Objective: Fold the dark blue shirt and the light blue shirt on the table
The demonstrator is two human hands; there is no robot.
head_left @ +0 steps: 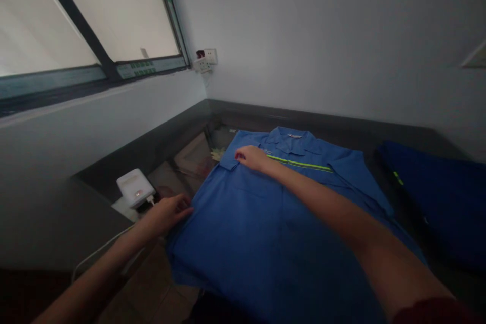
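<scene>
A blue work shirt (258,223) with a collar and a yellow-green stripe across the chest lies front up, spread over the dark table. My right hand (251,158) reaches across it and pinches the short sleeve (229,160) near its hem, on the shirt's left side. At the lower left edge of the shirt, my left hand (176,210) has its fingers closed on the side of the fabric. My right forearm covers part of the shirt's front, and its lower end hangs over the near table edge.
To the left, a white power bank (135,187) with a cable sits at the table's edge. A darker blue folded garment (436,197) lies on the right. Walls and a window (140,15) border the table, and a wall socket (210,55) is in the corner.
</scene>
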